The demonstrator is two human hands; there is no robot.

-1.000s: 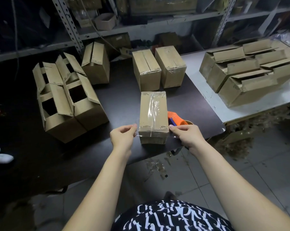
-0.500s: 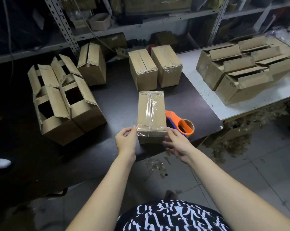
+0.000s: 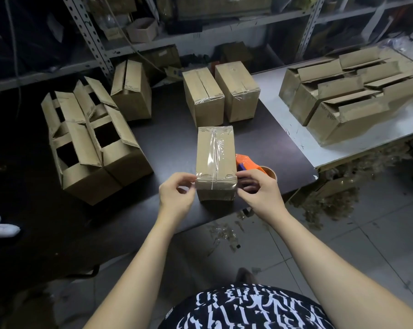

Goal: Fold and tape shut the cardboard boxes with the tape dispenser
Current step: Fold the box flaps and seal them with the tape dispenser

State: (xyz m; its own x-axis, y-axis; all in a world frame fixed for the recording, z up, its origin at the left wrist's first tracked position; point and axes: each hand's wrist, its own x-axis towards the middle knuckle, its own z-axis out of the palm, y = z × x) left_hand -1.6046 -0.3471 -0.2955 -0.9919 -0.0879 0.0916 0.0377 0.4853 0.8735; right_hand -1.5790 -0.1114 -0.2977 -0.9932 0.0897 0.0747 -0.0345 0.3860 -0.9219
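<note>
A small cardboard box [image 3: 215, 160] stands near the front edge of the dark table [image 3: 172, 143], with clear tape running along its top seam. My left hand [image 3: 177, 193] touches the box's near left corner with curled fingertips. My right hand [image 3: 260, 188] does the same at the near right corner, pinching at the tape end there. An orange tape dispenser [image 3: 253, 163] lies on the table just right of the box, partly hidden behind my right hand.
Two taped boxes [image 3: 221, 96] stand behind it. Open-flapped boxes [image 3: 91, 138] crowd the left of the table, one more [image 3: 132, 91] behind them. A white table [image 3: 343, 148] at right carries several open boxes [image 3: 357, 91]. Metal shelving [image 3: 177, 36] runs along the back. Tape scraps litter the floor.
Both hands have moved in from holding a tape strip across the box's near end to pressing its ends at the near corners. The dispenser is again partly hidden by my right hand.
</note>
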